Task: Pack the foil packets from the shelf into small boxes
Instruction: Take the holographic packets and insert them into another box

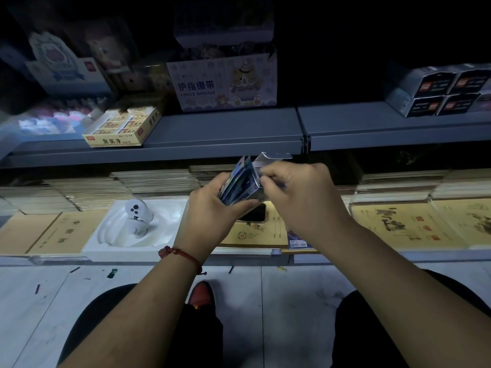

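Hiding most of what they hold, both hands meet at the centre of the frame, so only the upper edges of the packets (239,179) and one side of the box (256,181) show between them. Whether the packets sit partly inside the box cannot be told. The top of the frame is dark and blurred, and a phone (255,212) lies half covered just below the hands. The left hand (212,211), its wrist tied with a red cord (180,254), comes up from the lower left with fingers curled under the bundle, gripping it. The right hand (300,197) reaches in from the lower right, back to the camera, fingers bent and pinching at the box's edge; its fingertips are out of sight. The packets form a fanned stack of thin, glossy blue sheets, tilted toward the upper right. The box is small and silvery-clear, its flap (273,156) standing open above, in front of the grey shelf (212,134) edge.
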Demonstrator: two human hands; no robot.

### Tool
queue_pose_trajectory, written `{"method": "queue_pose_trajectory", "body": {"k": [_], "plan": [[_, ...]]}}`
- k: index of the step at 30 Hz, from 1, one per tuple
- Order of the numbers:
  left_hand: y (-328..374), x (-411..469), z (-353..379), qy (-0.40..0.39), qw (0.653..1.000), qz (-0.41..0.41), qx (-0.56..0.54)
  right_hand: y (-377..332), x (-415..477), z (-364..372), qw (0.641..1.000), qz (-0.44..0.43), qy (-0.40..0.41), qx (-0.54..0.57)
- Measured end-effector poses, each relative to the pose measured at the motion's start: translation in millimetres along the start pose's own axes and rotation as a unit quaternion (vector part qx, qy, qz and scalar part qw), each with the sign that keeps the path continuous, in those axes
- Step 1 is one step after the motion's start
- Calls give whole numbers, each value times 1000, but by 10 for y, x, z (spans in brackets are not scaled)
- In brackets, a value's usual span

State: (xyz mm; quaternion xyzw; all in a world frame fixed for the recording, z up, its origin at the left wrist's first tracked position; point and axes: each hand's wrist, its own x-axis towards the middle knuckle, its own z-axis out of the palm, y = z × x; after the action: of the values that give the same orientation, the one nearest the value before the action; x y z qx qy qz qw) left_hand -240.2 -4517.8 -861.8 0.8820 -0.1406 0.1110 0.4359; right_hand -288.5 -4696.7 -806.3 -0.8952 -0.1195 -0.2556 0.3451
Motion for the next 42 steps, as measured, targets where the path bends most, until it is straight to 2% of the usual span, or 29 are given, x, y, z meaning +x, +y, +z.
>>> {"method": "queue_pose_trajectory", "body": {"k": [4,9,13,17,25,34,39,42], "plan": [[6,4,10,-11,1000,-9,4,-8,-13,11,996,50,-68,-3],[15,-6,29,-23,1000,-4,0,29,-7,37,989,121,-63,55],[55,-13,24,-16,1000,0,-17,32,-10,9,997,68,-19,11],[85,-13,38,-25,999,4,-33,46,10,-8,997,63,-29,-35],[58,-11,16,-49,998,-2,-44,36,51,-75,971,165,-160,60],[165,-51,-1,-53,997,7,-50,52,66,-68,952,185,-231,72],[214,-61,-13,-48,997,37,-47,52,39,-39,946,191,-246,94],[212,-52,-7,-53,997,16,-51,41,4,-62,956,177,-206,109]]}}
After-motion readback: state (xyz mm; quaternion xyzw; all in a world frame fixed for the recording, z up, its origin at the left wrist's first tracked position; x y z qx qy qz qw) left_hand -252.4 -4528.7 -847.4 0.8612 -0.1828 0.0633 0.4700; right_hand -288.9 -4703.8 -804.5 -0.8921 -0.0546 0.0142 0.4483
